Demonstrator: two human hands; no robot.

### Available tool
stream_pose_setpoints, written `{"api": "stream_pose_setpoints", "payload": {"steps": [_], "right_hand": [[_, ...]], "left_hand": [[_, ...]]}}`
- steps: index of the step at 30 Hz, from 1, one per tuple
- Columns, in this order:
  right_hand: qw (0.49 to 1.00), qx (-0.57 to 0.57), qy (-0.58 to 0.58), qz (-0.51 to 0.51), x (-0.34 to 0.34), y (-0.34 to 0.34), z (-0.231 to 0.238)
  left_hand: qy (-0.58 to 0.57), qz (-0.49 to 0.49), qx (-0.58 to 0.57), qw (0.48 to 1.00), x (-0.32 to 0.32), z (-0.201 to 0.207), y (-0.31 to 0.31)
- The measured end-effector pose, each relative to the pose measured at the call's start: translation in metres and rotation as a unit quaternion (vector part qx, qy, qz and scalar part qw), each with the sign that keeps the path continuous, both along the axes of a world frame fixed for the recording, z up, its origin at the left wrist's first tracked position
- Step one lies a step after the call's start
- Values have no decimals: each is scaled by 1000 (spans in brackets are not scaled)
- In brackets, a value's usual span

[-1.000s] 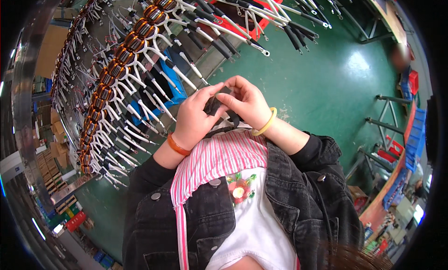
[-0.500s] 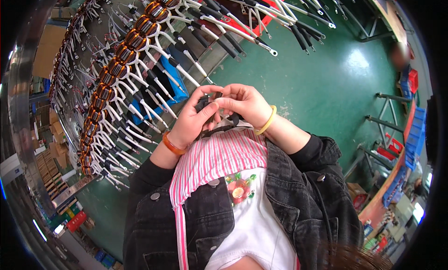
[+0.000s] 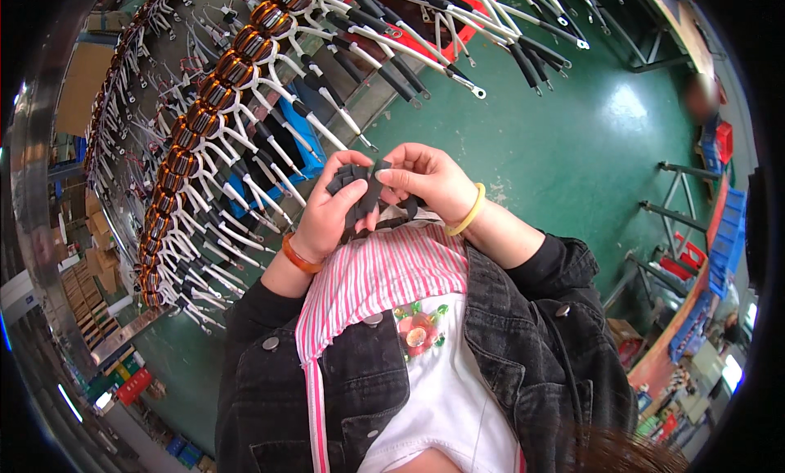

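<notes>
My left hand (image 3: 321, 219) is closed round a bunch of short black sleeve pieces (image 3: 347, 179) in front of my striped apron. Between the hands one flat black sleeve piece (image 3: 374, 188) stands apart from the bunch, and my right hand (image 3: 433, 185) pinches its upper end between thumb and finger. More black material shows below the right fingers, partly hidden. Ahead and to the left runs a long row of copper-wound ring coils (image 3: 186, 138). White leads with black sleeves and ring terminals stick out from it toward me.
A blue bin (image 3: 298, 138) and a red crate (image 3: 466, 23) sit under the hanging leads. A second row of coils (image 3: 106, 105) lies farther left. Metal frames (image 3: 675, 195) and blue trays (image 3: 728, 236) stand to the right, beyond the green floor (image 3: 556, 146).
My hands have drawn slightly apart. The bunch and the single sleeve piece, mostly covered by the fingers before, now show plainly.
</notes>
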State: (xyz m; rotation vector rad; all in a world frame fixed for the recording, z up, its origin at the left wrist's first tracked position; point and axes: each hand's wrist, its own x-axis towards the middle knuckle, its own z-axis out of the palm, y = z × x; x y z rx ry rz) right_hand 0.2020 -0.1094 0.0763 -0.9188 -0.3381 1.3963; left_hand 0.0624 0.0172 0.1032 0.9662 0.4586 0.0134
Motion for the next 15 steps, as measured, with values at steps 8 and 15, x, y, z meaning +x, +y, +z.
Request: {"api": "stream_pose_setpoints", "payload": {"steps": [8, 15], "right_hand": [[988, -58, -98, -100, 5, -5, -9], [970, -72, -211, -95, 1, -4, -20]], "left_hand": [[42, 46, 181, 981, 0, -9, 2], [45, -20, 554, 831, 7, -3, -12]]}}
